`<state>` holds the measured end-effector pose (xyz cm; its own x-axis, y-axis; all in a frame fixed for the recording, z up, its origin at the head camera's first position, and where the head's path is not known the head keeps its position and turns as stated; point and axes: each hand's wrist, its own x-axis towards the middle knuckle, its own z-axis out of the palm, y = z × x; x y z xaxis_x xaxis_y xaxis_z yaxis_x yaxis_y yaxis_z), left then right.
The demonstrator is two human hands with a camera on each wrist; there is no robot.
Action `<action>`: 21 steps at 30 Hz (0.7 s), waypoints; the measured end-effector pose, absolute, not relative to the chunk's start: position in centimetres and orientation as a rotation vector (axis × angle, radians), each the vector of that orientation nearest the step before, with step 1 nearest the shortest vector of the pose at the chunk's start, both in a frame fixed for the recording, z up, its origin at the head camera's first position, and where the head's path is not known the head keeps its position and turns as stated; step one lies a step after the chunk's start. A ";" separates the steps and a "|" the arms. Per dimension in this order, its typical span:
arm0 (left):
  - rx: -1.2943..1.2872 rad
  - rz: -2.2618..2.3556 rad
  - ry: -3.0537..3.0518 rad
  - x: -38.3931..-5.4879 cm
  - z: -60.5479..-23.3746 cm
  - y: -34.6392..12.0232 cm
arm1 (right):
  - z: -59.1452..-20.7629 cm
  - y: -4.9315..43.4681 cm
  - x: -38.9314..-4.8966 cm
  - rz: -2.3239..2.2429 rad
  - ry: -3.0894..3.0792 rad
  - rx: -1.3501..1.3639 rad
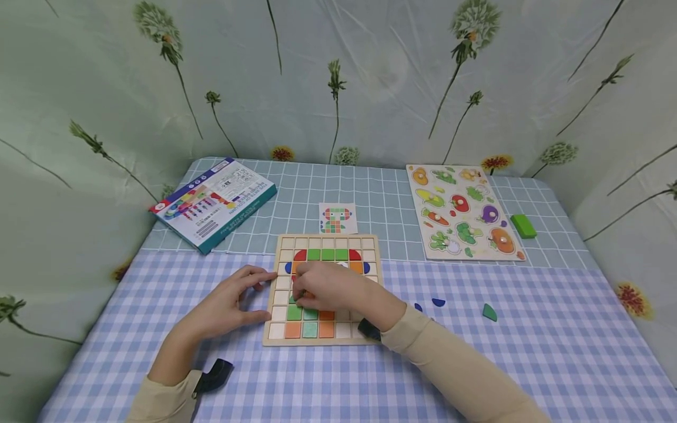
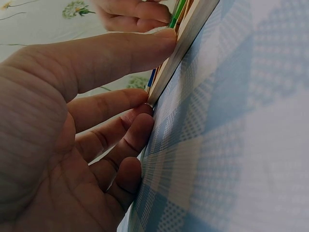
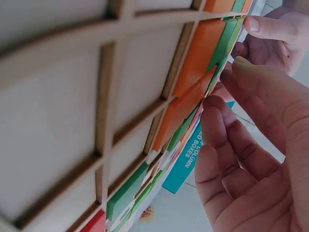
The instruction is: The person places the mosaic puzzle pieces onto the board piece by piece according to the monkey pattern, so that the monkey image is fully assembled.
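Observation:
A wooden grid board [image 1: 342, 330] lies on the checked cloth with coloured tiles set in several cells, among them a green tile [image 1: 294, 312], a light green tile [image 1: 309, 330] and an orange tile [image 3: 199, 50]. My left hand [image 1: 233, 299] touches the board's left edge, thumb and fingers spread and extended, as the left wrist view [image 2: 91, 106] also shows. Over the board's middle, my right hand [image 1: 330, 286] has bent fingers at a small green piece [image 1: 292, 299]. Whether thumb and finger pinch it is hidden. That hand covers several cells.
Behind the board lies a pattern card [image 1: 338, 218]. A box [image 1: 214, 202] is at back left, a vegetable puzzle board [image 1: 460, 211] at back right beside a green block [image 1: 523, 226]. Loose on the cloth are a green quarter-circle piece [image 1: 489, 312] and a blue half-circle piece [image 1: 438, 302].

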<state>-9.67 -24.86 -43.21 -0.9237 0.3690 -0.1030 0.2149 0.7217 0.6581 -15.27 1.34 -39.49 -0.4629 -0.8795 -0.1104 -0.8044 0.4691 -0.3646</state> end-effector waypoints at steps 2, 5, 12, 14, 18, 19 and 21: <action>0.470 0.985 2.703 -9.7 -43.2 -24.8 | -39.2 1.8 -15.1 -0.390 2.442 -1.428; 0.473 0.980 2.703 -9.7 -43.2 -24.8 | -38.8 3.0 -14.8 -0.420 2.462 -1.373; 0.464 0.981 2.703 -9.8 -43.1 -24.7 | -38.4 8.1 -14.7 -0.542 2.538 -1.265; 0.462 0.983 2.705 -9.8 -43.1 -24.6 | -38.3 9.9 -14.6 -0.580 2.568 -1.184; 0.455 0.980 2.707 -9.8 -43.2 -24.6 | -38.0 14.0 -14.1 -0.617 2.627 -0.996; 0.451 0.981 2.705 -9.8 -43.2 -24.7 | -37.9 15.1 -14.0 -0.616 2.645 -0.950; 0.441 0.984 2.701 -9.8 -43.2 -24.7 | -37.9 17.1 -13.7 -0.612 2.680 -0.870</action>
